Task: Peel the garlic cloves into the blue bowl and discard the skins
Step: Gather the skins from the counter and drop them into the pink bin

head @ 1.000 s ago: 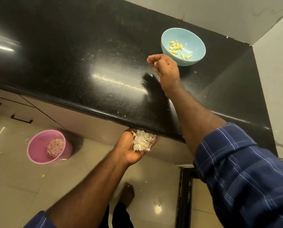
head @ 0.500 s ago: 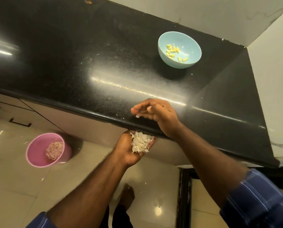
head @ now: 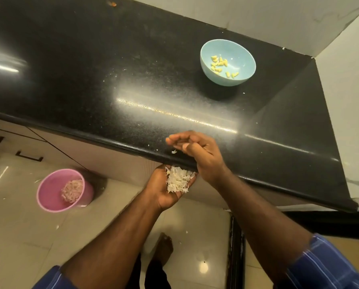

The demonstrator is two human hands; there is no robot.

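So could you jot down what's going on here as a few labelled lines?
counter: black, a few skin flecks on it
blue bowl: on the counter, peeled garlic cloves inside
left hand: cupped below the counter edge, holding a pile of skins
right hand: at the counter edge above it
pink bin: on the floor, skins inside

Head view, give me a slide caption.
Right hand sweeps garlic skins off the counter into the cupped left hand.
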